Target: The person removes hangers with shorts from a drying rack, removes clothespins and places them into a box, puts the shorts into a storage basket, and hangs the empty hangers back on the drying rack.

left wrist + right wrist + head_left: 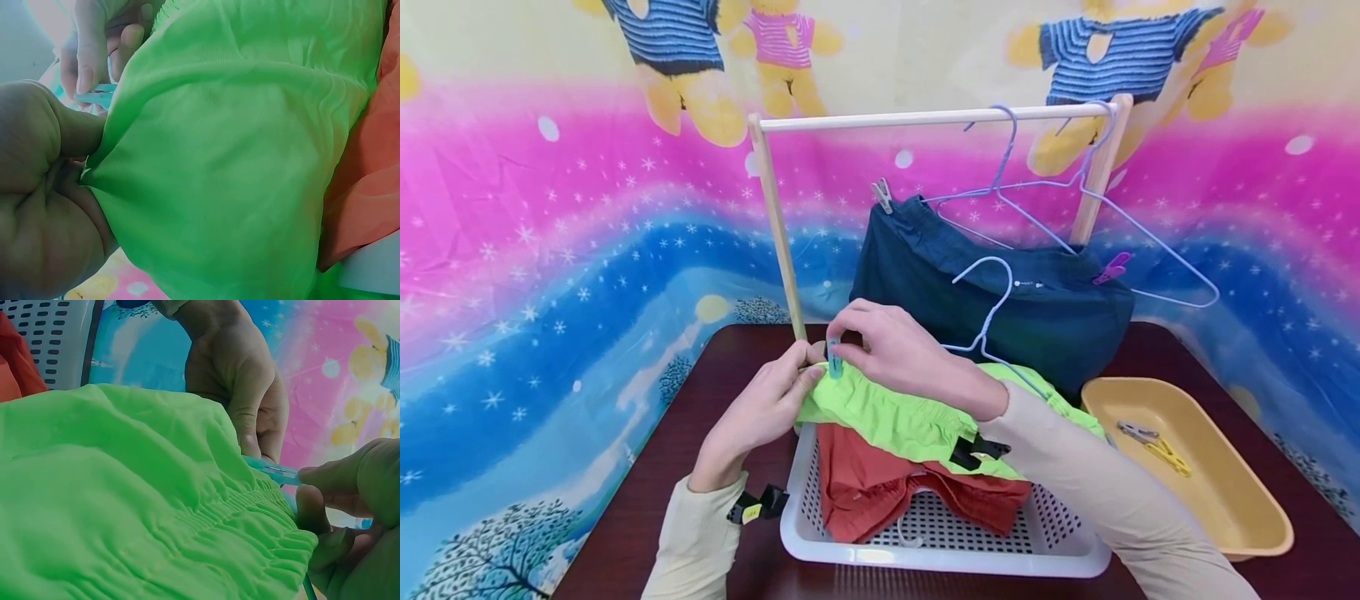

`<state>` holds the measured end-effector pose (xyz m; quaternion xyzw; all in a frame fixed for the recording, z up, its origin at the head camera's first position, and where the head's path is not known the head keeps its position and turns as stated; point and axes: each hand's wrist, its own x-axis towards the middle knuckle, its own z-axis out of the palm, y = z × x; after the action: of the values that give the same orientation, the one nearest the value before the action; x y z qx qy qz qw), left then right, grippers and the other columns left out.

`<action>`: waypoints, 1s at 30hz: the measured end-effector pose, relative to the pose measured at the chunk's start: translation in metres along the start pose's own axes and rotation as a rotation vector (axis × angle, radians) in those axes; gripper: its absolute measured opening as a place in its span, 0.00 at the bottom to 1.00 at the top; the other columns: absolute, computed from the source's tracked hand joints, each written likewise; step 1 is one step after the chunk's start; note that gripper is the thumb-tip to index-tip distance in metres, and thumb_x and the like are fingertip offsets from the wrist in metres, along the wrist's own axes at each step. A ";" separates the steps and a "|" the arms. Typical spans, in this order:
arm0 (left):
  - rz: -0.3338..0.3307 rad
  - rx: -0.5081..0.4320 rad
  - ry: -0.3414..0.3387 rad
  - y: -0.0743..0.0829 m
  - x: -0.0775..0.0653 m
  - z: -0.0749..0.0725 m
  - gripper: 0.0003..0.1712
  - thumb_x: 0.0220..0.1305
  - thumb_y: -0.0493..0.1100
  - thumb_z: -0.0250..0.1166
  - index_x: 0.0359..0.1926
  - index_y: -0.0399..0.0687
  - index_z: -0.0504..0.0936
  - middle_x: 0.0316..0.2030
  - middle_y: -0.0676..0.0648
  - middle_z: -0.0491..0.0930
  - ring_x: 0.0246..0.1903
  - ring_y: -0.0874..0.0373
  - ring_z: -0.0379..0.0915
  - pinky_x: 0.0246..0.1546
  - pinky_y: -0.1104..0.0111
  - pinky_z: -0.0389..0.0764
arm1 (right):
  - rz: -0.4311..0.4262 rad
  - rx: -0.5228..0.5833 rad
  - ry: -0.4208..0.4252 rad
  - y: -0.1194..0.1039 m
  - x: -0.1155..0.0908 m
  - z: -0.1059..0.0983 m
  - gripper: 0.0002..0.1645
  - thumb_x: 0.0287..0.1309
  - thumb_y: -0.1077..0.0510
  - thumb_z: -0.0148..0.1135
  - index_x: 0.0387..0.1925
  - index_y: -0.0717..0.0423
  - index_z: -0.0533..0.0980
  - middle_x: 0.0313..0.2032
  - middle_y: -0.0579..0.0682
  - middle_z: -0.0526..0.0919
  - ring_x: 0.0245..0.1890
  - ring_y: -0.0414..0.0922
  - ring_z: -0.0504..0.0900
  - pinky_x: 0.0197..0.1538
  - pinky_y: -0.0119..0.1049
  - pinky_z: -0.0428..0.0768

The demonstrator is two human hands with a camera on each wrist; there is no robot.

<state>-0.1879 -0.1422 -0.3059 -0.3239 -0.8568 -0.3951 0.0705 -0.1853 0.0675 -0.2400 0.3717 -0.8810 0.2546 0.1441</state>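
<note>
Bright green shorts with a gathered elastic waistband are held up over the basket. My left hand pinches their edge near the left end of the waistband; the left wrist view shows the cloth drawn to a point between thumb and finger. A light blue clothespin is pinched in the fingers of my right hand. In the right wrist view, the clothespin lies at the waistband's edge, close to the left thumb. A lilac hanger rises behind the shorts, its lower part partly hidden.
Red shorts lie in a white perforated basket. Behind, dark teal shorts hang from a wooden rack with clothespins, beside another hanger. At right, a yellow tray holds a grey and a yellow clothespin.
</note>
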 end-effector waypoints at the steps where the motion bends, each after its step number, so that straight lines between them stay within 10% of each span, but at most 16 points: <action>1: 0.005 -0.002 0.002 0.000 0.000 0.000 0.05 0.76 0.42 0.50 0.43 0.46 0.69 0.28 0.50 0.68 0.27 0.61 0.65 0.30 0.70 0.71 | -0.010 0.010 0.005 0.000 -0.001 0.000 0.08 0.62 0.58 0.65 0.43 0.53 0.82 0.41 0.48 0.81 0.31 0.37 0.77 0.37 0.26 0.78; 30: 0.034 0.017 0.052 -0.004 0.000 -0.001 0.04 0.75 0.40 0.51 0.43 0.44 0.69 0.40 0.47 0.77 0.35 0.59 0.70 0.35 0.69 0.73 | -0.180 0.157 0.190 0.010 -0.011 -0.010 0.06 0.58 0.64 0.68 0.38 0.57 0.83 0.44 0.50 0.83 0.31 0.37 0.81 0.35 0.27 0.81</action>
<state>-0.1904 -0.1448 -0.3077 -0.3277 -0.8523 -0.3947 0.1021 -0.1840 0.0858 -0.2399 0.4335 -0.8040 0.3429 0.2193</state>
